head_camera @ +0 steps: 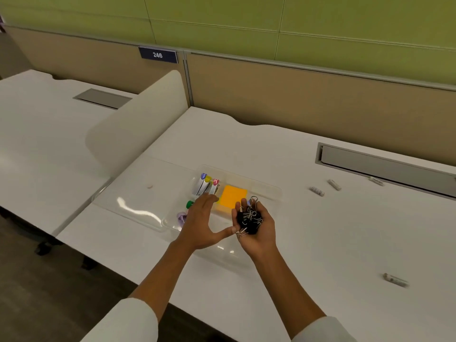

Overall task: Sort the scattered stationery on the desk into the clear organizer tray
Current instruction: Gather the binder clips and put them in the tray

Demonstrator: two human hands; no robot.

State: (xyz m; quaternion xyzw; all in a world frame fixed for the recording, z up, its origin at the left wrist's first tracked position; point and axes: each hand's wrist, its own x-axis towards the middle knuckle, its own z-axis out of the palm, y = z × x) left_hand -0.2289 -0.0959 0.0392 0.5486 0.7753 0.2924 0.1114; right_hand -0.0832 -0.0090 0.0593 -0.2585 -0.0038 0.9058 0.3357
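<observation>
A clear organizer tray (269,190) lies on the white desk. In it sit an orange sticky-note pad (233,195), several markers with coloured caps (206,185), a green-capped item (190,204) and a purple item (181,216). My right hand (257,229) is cupped palm up over the tray's near side and holds a pile of black binder clips (249,219). Just left of it, my left hand (201,224) hovers above the tray, fingers straight, thumb stretched toward the clips, holding nothing.
Several small white cylinders lie loose on the desk at right: two (317,191) (334,184) near a cable slot (385,166), one (376,180) at its edge, one (396,280) nearer me. A rounded white divider (138,122) stands left of the tray.
</observation>
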